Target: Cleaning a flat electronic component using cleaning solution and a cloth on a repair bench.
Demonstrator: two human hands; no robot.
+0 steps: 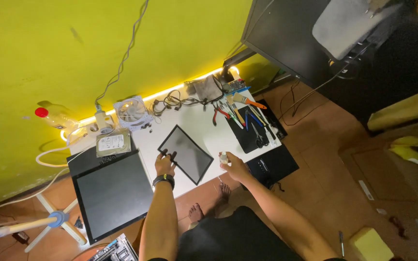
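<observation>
- Dark flat panel point(186, 153) lies bare at the middle of the white worktop point(204, 128); left hand point(164, 164) pins its near-left corner with spread fingers
- Right hand point(233, 166), just right of the panel, is closed round a small white bottle point(223, 157), not yet applied; tools point(247, 118) lie untouched at far right

Both arms bare, no sleeves visible to upper arm. Left hand point(164, 165): black wristband point(163, 180) on wrist, small yellow-green mark on top of band. Right hand point(235, 166): no band, no ring visible. Black garment over lap. Feet point(210, 203) bare, no shoes, toes showing below table edge.
</observation>
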